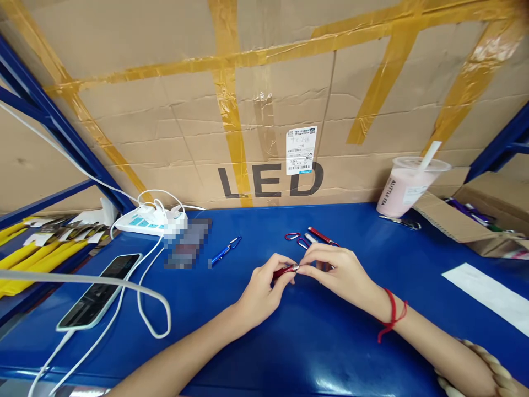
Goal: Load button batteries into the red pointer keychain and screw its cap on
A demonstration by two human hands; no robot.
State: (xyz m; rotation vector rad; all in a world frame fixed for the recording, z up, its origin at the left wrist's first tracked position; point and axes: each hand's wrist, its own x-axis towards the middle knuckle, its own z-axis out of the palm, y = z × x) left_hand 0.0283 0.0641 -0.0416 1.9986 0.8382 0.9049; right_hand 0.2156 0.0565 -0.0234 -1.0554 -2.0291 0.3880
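My left hand (pixel 259 289) is closed around a slim red penlight (pixel 283 272), a small metal tube with a silver end. The fingertips of my right hand (pixel 347 270) pinch at that silver end; whether a tiny part sits between them I cannot make out. Just beyond my hands lie a red carabiner clip (pixel 292 233), a blue carabiner clip (pixel 303 239), a small silver piece (pixel 309 237) and another red penlight (pixel 322 236). To the left rests a blue penlight (pixel 221 255) with a blue clip on its end.
A white power strip (pixel 152 220) with cables and a phone (pixel 101 292) occupy the left. A drink cup (pixel 399 190) stands back right, near an open carton (pixel 450 218) and a white paper strip (pixel 490 295). A large cardboard box (pixel 173 138) walls off the back.
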